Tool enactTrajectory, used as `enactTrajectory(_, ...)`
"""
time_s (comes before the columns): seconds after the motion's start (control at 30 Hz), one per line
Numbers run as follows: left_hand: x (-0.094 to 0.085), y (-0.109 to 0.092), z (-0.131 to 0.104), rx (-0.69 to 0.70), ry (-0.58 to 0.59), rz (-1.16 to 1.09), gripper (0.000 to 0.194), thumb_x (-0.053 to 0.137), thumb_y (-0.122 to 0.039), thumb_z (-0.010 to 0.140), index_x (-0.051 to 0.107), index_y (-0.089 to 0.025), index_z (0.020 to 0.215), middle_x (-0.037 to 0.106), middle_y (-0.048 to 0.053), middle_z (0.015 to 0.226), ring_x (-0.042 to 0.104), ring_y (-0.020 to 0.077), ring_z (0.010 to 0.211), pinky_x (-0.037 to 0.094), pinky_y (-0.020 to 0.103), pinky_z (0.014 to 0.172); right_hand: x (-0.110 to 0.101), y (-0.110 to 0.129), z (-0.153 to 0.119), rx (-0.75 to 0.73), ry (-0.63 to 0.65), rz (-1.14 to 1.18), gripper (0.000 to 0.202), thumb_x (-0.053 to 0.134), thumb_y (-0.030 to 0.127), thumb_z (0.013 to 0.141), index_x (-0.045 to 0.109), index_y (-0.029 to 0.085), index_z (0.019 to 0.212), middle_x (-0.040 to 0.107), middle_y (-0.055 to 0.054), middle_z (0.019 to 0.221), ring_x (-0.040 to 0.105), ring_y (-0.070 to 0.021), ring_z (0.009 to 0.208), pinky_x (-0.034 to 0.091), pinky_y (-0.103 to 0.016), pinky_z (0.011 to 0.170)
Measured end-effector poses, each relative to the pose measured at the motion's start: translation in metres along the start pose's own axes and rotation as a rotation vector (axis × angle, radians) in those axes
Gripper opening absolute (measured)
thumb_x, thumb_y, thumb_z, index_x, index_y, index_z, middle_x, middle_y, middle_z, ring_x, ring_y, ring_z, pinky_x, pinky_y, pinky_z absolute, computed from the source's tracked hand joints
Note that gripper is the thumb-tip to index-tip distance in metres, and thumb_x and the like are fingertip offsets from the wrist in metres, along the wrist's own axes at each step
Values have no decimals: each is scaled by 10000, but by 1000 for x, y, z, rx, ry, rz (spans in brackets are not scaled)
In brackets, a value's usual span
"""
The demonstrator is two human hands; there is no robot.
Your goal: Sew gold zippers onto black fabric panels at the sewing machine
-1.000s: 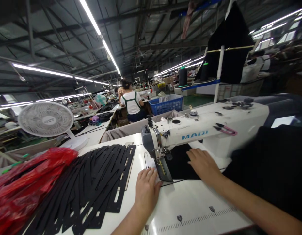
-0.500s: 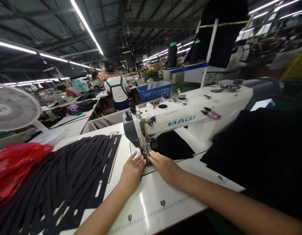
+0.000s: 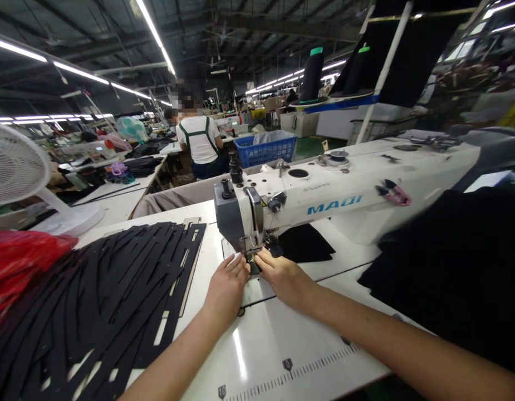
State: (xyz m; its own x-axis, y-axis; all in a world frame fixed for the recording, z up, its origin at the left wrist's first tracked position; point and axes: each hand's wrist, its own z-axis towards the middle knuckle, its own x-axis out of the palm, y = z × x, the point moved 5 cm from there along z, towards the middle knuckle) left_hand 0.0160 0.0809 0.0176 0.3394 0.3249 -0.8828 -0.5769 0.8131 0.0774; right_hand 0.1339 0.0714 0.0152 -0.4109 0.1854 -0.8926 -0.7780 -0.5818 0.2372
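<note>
My left hand (image 3: 226, 287) rests on the white sewing table just left of the needle area, its fingers stretched forward and lying flat. From the other side my right hand (image 3: 288, 281) reaches in, fingers also extended and close to the presser foot. Between the fingertips a small dark piece of fabric (image 3: 254, 268) shows under the foot; most of it is hidden by hands and machine. The white sewing machine (image 3: 332, 192) stands directly over them. A flat black fabric panel (image 3: 306, 243) lies under the machine's arm.
Many black cut strips (image 3: 127, 278) are fanned out at left beside a red plastic bag (image 3: 27, 262) and white fan (image 3: 19, 167). Dark cloth (image 3: 457, 267) is heaped at right. Pink-handled thread snips (image 3: 395, 193) sit on the machine. Beyond are a blue basket (image 3: 265, 150) and a person (image 3: 201, 139).
The view has shifted, and the machine appears larger and farther right. Both hands stay at the presser foot, and less of the small dark piece shows in front of it.
</note>
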Motion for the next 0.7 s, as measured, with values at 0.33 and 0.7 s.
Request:
enactTrajectory(0.33,7,2,4,-82,62,-32,137,508,-109,857,613,-96,944,657,127,1067,580,225,1067,408,389,988,0,-7,-1,-35,-46,18,283,398,45,850,534,53,1098,566,-172,1102,525,-242,1047,450,-387,931)
enactTrajectory(0.7,9,3,4,-112,122,-9,149,482,-106,862,612,-108,935,648,108,1094,573,195,1070,387,360,991,7,-12,-3,-42,-8,-18,334,327,95,872,535,97,1134,575,-158,1108,552,-245,1031,486,-390,877)
